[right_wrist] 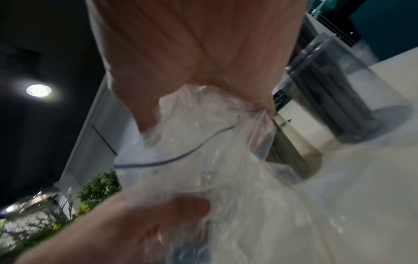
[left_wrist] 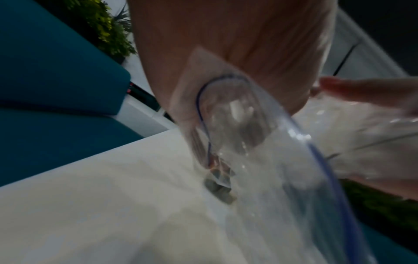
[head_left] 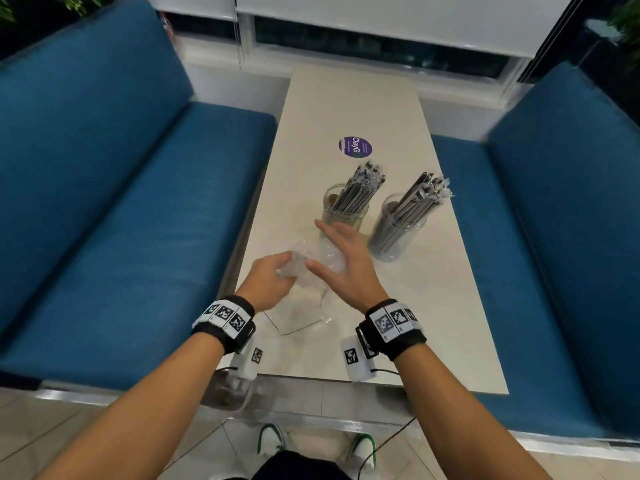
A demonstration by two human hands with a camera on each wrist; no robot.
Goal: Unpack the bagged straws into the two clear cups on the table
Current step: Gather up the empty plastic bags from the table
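Sticker [head_left: 355, 147] reads "ClayG" — left grip [head_left: 268, 279] clutches bag [head_left: 320, 259]; right grip [head_left: 341, 261] flat-fingered.

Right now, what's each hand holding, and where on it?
The left hand grips the crumpled end of the empty clear plastic bag. The right hand rests on the bag with fingers straight, thumb against the plastic; a real grip cannot be told.

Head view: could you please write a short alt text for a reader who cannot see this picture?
Two hands crumple an empty clear plastic bag above a pale table: the left hand grips it, the right hand presses with straight fingers. Behind stand two clear cups full of wrapped straws, between blue benches.
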